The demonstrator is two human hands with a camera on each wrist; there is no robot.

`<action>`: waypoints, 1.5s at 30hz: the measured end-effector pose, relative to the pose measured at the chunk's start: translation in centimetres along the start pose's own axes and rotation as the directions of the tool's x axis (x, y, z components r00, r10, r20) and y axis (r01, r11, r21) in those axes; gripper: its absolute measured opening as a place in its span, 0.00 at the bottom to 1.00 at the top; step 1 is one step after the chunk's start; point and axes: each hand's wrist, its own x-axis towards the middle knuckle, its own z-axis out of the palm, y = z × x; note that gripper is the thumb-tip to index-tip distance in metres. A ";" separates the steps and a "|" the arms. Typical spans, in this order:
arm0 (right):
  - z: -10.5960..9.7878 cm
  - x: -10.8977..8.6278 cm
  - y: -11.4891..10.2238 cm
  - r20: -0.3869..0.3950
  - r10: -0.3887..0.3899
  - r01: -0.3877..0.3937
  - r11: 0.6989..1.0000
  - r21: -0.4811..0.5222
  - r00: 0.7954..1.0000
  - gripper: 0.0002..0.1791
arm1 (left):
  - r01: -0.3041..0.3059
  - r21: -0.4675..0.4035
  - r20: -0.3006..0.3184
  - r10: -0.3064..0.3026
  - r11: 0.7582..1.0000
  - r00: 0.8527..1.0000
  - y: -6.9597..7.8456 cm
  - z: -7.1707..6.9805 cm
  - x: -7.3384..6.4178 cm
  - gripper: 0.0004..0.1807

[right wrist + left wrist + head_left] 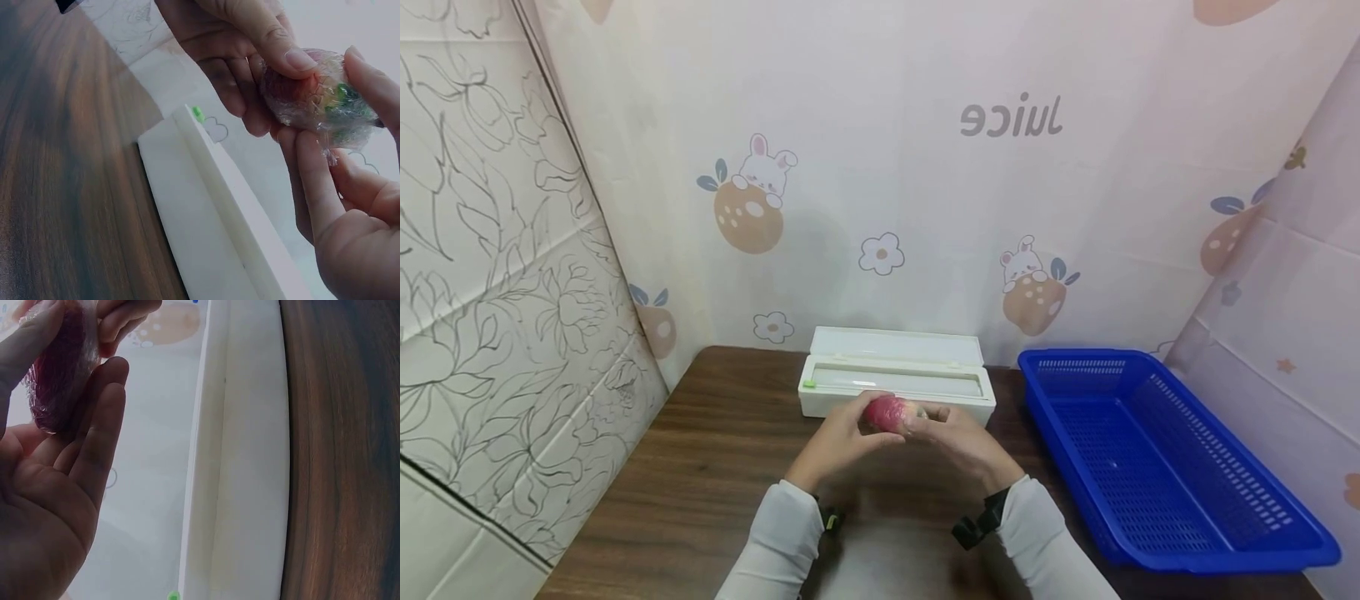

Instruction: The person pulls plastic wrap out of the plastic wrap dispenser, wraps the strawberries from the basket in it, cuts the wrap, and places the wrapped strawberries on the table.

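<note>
Both hands hold a red, yellow and green fruit-like piece (887, 412) wrapped in clear cling film, raised in front of a white box. My left hand (841, 437) grips its red end between thumb and fingers. At the other end, my right hand (961, 442) pinches the film-covered piece (306, 94). In the right wrist view, green shows through the crinkled film on that side, and a small twist of film hangs below. The left wrist view shows the dark red end of the piece (62, 369) over the left fingers (100, 434).
The white cling film dispenser box (898, 383), its lid (895, 343) raised, stands at the back of the brown wooden table (722, 458). A green slider (808, 384) sits at its left end. To the right is a blue plastic basket (1075, 483). A printed curtain hangs behind.
</note>
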 end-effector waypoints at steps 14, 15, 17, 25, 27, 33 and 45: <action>0.6 -0.2 -0.1 -0.289 0.066 -0.131 0.969 -0.211 0.955 0.24 | 0.058 -0.065 -0.008 -0.058 0.996 0.998 -0.3 0.2 0.1 0.34; 0.7 -0.3 -0.1 -0.304 0.058 -0.128 0.968 -0.215 0.951 0.24 | 0.066 -0.068 -0.014 -0.067 0.996 0.998 -0.2 0.2 0.1 0.34; 0.9 -0.3 -0.1 -0.326 0.045 -0.118 0.971 -0.209 0.944 0.23 | 0.080 -0.069 -0.025 -0.082 0.994 0.996 -0.2 0.3 0.1 0.34; 1.1 -0.4 -0.1 -0.376 0.037 -0.127 0.968 -0.217 0.926 0.21 | 0.090 -0.071 -0.032 -0.092 0.993 0.995 -0.1 0.4 0.2 0.33; 0.9 -0.6 -0.3 -0.334 0.024 -0.115 0.960 -0.254 0.942 0.22 | 0.107 -0.080 -0.036 -0.110 0.991 0.993 -0.2 0.3 0.2 0.34; 0.2 -1.6 -1.9 -0.168 -0.093 0.008 0.894 -0.447 0.981 0.34 | 0.166 -0.072 -0.036 -0.169 0.983 0.985 0.0 -0.4 0.4 0.37; 0.7 -1.6 -2.6 -0.004 -0.268 0.183 0.667 -0.722 0.963 0.31 | 0.113 -0.084 -0.015 -0.114 0.990 0.993 0.0 0.1 0.4 0.34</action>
